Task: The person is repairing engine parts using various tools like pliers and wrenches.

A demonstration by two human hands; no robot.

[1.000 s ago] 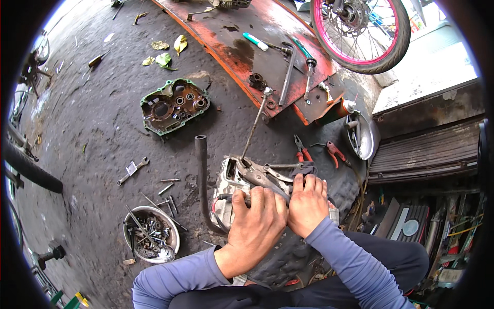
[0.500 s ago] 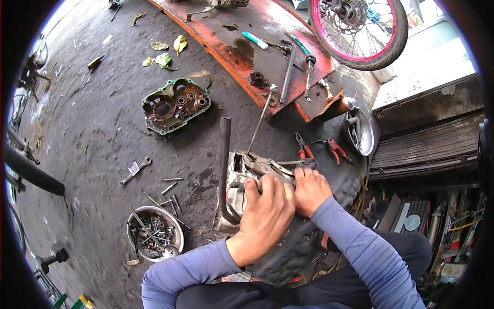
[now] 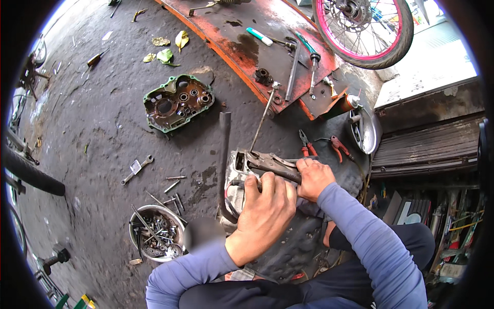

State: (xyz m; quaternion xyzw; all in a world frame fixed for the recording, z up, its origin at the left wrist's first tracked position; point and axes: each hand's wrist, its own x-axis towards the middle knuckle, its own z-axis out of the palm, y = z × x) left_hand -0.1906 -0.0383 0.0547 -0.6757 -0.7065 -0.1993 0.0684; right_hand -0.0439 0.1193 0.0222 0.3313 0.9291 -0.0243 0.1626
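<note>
A grey metal engine part [image 3: 239,160] stands on the ground in front of me, with a black rubber hose [image 3: 224,154] rising from its left side. My left hand [image 3: 266,208] is pressed against it, fingers bent over its near side; whether they hold anything is hidden. Locking pliers [image 3: 272,165] lie across the top, jaws toward the part's upper left. My right hand [image 3: 314,180] is closed around the handle end of these pliers. Close by the jaws, a thin metal rod [image 3: 263,122] leans up toward the orange-edged metal sheet.
Beyond lies a green-rimmed crankcase half [image 3: 177,104]. A bowl of bolts [image 3: 179,222] and a wrench [image 3: 137,170] are at left. Red-handled pliers [image 3: 339,148], a spray can [image 3: 346,104] and a pink-rimmed wheel [image 3: 363,31] are at right. Tools lie on the orange metal sheet [image 3: 231,56].
My right hand has moved slightly up and right, and more of the locking pliers shows. My left hand stays nearly in place. A blurred grey patch now covers the ground beside the bowl.
</note>
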